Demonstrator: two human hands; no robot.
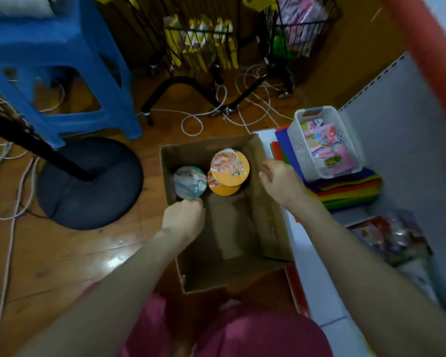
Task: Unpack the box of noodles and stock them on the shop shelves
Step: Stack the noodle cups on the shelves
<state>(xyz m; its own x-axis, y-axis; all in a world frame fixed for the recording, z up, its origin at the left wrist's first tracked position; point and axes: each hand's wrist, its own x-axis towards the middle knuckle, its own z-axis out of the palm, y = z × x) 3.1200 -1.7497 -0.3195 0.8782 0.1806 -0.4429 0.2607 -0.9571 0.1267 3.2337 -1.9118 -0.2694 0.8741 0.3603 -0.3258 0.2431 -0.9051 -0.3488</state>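
Head view — left hand [183,217] grasps the box [216,274] by one wall; right hand [278,181] curled over the other — grip unclear.

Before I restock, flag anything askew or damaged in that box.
One orange-lidded noodle cup sits off-centre atop a second orange cup, beside the teal-lidded cup, at the cardboard box's far end. No spill or damage shows.

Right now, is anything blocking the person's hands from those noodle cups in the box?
Nothing visible does. The cardboard box is open on top. The left hand is right beside the teal-lidded cup, and only open air lies between the right hand and the orange-lidded cups.
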